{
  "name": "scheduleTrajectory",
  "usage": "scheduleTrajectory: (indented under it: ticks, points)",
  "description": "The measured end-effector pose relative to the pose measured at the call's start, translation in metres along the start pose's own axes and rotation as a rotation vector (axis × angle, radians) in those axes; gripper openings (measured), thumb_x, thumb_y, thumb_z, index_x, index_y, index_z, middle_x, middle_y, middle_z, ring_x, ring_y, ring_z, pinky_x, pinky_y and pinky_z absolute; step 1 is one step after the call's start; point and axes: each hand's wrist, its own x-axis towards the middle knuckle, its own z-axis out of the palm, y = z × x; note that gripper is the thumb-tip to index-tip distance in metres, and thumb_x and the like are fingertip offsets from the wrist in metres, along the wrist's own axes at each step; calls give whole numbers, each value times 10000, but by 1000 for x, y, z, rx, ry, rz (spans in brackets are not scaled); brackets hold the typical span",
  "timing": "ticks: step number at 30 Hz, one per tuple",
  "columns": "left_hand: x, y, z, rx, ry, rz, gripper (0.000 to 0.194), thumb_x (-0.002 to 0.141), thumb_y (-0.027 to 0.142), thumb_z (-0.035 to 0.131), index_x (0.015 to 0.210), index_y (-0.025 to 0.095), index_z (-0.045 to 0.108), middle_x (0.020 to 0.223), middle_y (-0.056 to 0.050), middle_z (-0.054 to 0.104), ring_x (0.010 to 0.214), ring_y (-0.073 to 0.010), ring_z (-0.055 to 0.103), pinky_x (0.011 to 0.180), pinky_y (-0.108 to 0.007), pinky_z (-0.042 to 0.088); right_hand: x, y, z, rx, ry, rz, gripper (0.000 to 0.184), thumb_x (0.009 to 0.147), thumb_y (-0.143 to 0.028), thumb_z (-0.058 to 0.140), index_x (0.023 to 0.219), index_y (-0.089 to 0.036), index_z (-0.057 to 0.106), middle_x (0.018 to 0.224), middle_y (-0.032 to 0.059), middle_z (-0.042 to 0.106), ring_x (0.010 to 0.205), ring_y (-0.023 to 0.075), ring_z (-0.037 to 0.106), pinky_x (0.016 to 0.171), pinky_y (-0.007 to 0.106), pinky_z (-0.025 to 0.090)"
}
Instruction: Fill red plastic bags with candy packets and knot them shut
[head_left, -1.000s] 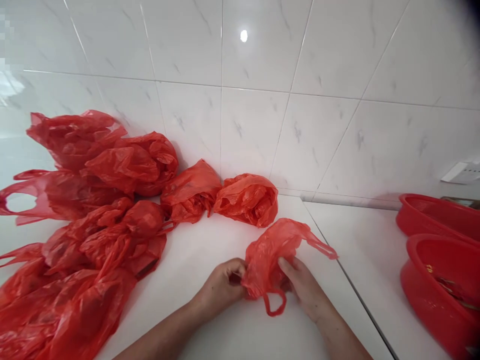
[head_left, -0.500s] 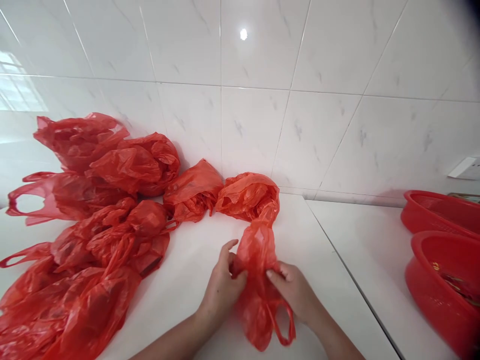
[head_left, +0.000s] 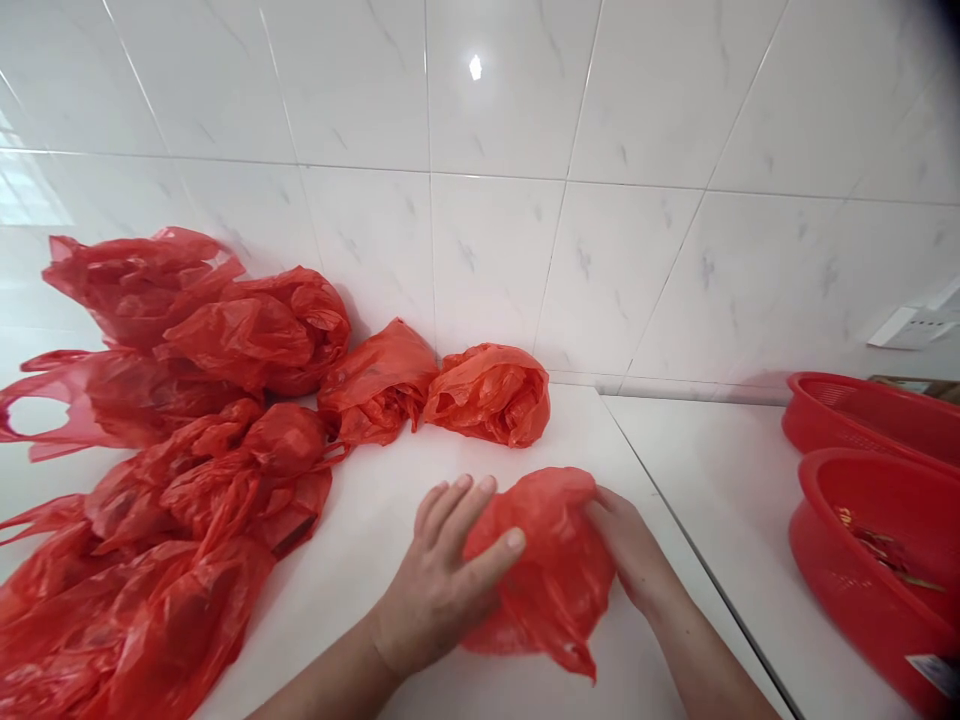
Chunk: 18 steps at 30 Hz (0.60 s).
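1. Marbled wall tiles (head_left: 495, 250) rose behind a white surface (head_left: 367, 520), on which the front bag (head_left: 555, 560), red and crumpled, lay between the two hands.
2. At the front bag's left side was the left hand (head_left: 439, 585), its fingers raised and its thumb spread away from them, open against the plastic.
3. At the front bag's right side, the right hand (head_left: 630, 545) had its fingertips hidden by the plastic; whether they pinched it could not be told.
4. Behind the front bag sat a bunched bag (head_left: 491, 395), with a folded bag (head_left: 382, 380) to its left.
5. Well to the front bag's left spread a heap of red bags (head_left: 187, 480).
6. Right of the front bag ran a dark seam (head_left: 705, 562), and beyond it stood the near basket (head_left: 847, 570), with small scraps (head_left: 892, 555) inside, and the far basket (head_left: 806, 430).
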Motion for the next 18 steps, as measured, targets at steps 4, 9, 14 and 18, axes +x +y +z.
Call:
scheduleTrajectory:
  ticks: [4,9,14,18]
  points:
    - [1,9,9,-274,-197,-383,373,809,187,556,1164,297,583,972,-48,674,855,-208,626,790,-338,475,-6,-14,3,-143,-12,-13,321,731,-431,568,949,-203,625,761,13,651,663,172,589,591,276,449]
    - [4,2,14,-497,-42,-914,155,826,307,554,937,255,649,791,-4,645,715,-165,585,634,-255,448,-34,-33,7,-292,519,-313,293,778,-427,556,994,-234,597,958,46,632,803,183,582,644,266,455]
    - [10,7,10,-616,46,-961,156,779,303,625,923,245,642,754,17,596,720,-144,556,670,-247,445,-65,-26,42,-556,145,-740,164,834,-296,491,820,-261,650,711,20,657,587,155,558,554,278,406]
    - [12,5,7,-1020,42,-1042,215,764,343,673,928,219,609,780,11,615,700,-124,584,628,-227,454,-43,-2,52,-574,-74,-429,179,792,-307,518,652,-252,615,573,30,572,532,170,510,522,300,354]
